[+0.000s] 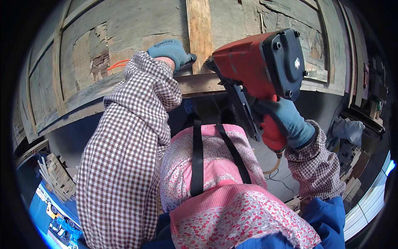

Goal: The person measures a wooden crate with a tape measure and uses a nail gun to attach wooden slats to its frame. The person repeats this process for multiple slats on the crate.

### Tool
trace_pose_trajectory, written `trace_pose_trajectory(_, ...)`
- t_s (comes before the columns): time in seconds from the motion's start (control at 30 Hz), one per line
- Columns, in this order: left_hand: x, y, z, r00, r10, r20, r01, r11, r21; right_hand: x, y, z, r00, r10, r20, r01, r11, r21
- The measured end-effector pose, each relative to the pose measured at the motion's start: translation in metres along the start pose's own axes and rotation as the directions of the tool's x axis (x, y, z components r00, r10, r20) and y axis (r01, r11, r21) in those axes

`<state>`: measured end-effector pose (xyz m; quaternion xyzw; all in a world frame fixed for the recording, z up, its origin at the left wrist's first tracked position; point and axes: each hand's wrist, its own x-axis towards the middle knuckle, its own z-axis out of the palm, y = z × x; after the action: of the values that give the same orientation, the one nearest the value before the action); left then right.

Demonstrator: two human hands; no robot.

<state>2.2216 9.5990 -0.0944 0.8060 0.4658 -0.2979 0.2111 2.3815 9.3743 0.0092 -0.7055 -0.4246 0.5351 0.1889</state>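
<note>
A: First item, and its place?
B: Pneumatic nail gun [244,62], red, black cap; right of the pale wooden batten [200,33], nose at the batten's right edge, near end.
A: Right hand [290,122]?
B: Blue-gloved; grip clenched round the red handle [273,133].
A: Left hand [171,52]?
B: Gloved likewise, at the batten's left edge, curled; whether that grip grasps it, I can't say.
A: Beneath?
B: Worn plywood counter [157,23], peeling in patches; orange cord [119,64] toward its left.
A: Remainder?
B: Tan hose [273,167] below the handle; pink floral apron [228,207], near; stacked wood offcuts [60,176], near left.
</note>
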Motion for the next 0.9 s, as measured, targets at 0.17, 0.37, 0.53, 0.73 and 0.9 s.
trace_pose_trajectory(0.17,-0.001,0.003,-0.006,0.996,0.000,0.085,-0.001,1.000,0.010,0.000,-0.014,0.006,0.988,-0.085,-0.130,0.107,0.979,0.176)
trace_pose_trajectory(0.37,0.000,0.003,-0.009,0.994,0.013,0.104,-0.013,1.000,0.002,-0.003,-0.015,0.005,0.998,0.024,-0.050,-0.022,0.999,0.025)
trace_pose_trajectory(0.53,-0.007,0.005,-0.013,0.995,0.014,0.104,-0.012,1.000,-0.021,-0.020,-0.012,0.007,0.990,-0.092,-0.103,0.093,0.996,0.008)
trace_pose_trajectory(0.73,-0.011,0.006,-0.018,0.989,0.010,0.145,-0.004,0.999,-0.042,-0.008,-0.043,0.009,0.971,0.221,-0.093,-0.171,0.909,0.380)
trace_pose_trajectory(0.9,-0.011,0.007,-0.017,0.994,0.022,0.111,-0.017,0.999,-0.046,0.000,-0.039,0.009,0.983,0.154,-0.103,-0.106,0.923,0.369)
